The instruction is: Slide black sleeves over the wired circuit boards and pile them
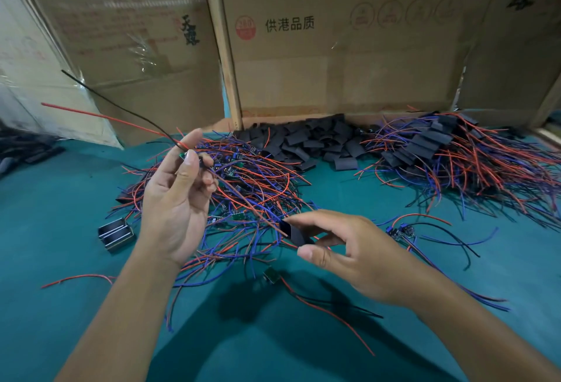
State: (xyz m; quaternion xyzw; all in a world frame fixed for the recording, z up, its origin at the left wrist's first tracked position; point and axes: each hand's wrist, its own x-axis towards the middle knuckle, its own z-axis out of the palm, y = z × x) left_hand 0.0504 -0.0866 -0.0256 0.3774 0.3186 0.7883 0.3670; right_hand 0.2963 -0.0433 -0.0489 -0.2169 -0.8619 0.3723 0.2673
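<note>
Item: small green wired circuit board, pinched in our left hand; its wire tails slant down-right toward the short black sleeve pinched in our right hand.

Small assembly workshop, judging by heaps of red and blue wired circuit boards, loose black sleeves on a green-covered bench, printed cardboard cartons behind.

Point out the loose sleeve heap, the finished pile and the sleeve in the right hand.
loose sleeve heap (306, 142), head view, middle.
finished pile (431, 142), head view, stacked sleeves.
held sleeve (295, 234), head view, flat side.
</note>
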